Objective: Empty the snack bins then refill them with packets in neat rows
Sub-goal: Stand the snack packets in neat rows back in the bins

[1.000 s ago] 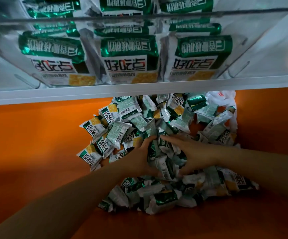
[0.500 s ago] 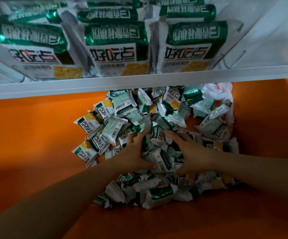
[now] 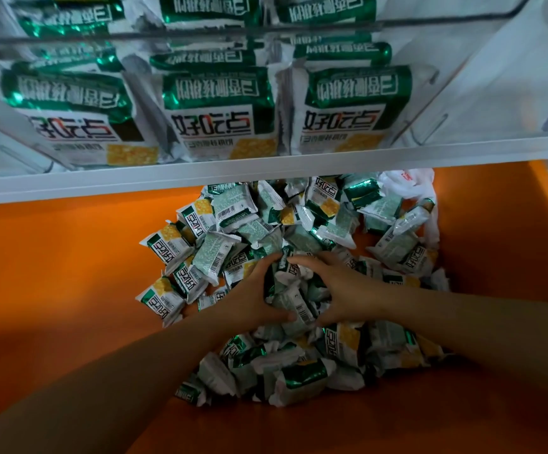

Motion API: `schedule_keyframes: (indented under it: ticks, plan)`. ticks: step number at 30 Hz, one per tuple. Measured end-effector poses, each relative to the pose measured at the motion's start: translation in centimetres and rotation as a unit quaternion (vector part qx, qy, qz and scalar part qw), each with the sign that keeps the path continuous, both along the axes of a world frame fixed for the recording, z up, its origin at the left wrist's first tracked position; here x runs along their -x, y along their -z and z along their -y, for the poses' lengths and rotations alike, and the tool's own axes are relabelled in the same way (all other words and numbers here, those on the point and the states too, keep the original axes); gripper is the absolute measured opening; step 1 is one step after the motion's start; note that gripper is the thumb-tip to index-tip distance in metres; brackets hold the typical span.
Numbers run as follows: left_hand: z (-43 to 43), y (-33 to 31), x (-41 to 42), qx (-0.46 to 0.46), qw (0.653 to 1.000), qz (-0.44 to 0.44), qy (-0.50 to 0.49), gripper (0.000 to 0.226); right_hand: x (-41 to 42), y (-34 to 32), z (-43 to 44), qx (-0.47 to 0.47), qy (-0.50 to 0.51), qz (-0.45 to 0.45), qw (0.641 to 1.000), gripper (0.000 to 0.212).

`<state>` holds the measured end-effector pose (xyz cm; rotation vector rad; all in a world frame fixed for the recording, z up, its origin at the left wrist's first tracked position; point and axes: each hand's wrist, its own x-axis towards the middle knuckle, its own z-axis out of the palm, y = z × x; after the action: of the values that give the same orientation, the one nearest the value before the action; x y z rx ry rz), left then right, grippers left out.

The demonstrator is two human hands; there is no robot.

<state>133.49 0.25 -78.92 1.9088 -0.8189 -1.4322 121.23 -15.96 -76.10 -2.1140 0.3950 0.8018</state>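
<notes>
Toward the far right of the orange surface [image 3: 53,273], where the loose pile of packets [image 3: 302,378] is being left spread from beneath the white shelf [image 3: 200,180] toward the near edge, a clutch of packets [image 3: 294,299] is being cupped between both hands. The left hand [image 3: 249,296] and the right hand [image 3: 344,290] are being curled round it from either side. Fingertips are nearly being brought together at the far side and thumbs are being closed in at the near side, so the bundle is being gripped, not merely touched. Neither hand is being held nearer; the clutch is being kept midway between them. Its packets are being held jumbled, long axes pointing every way. The clear bin [image 3: 469,80] is being carried on the shelf, above and beyond the grip, with rows of packets [image 3: 216,113] being displayed face-forward in it. The coming lift is being judged as up and away over the shelf's front edge, with the packets needing to be turned to one axis first.
</notes>
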Motion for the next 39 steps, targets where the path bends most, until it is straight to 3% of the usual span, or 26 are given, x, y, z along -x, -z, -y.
schedule_keyframes:
  ticks: [8,15,33,39]
  plan:
    - [0.6,-2.6,-0.4,0.024,0.998,-0.044,-0.046,0.086,0.2,-1.7,0.7,-0.011,0.046,0.067,0.997,0.094]
    - [2.0,-6.8,-0.8,0.066,0.994,-0.007,-0.087,0.076,0.0,-6.5,1.3,0.022,0.08,0.155,0.984,0.082]
    - [-5.0,-27.0,4.5,0.192,0.963,0.181,-0.049,0.074,5.6,-25.7,-4.8,0.163,0.013,0.328,0.93,0.073]
    - [-4.2,-35.4,2.8,0.249,0.923,0.288,-0.058,0.075,3.7,-32.9,-4.1,0.193,0.05,0.445,0.873,0.073]
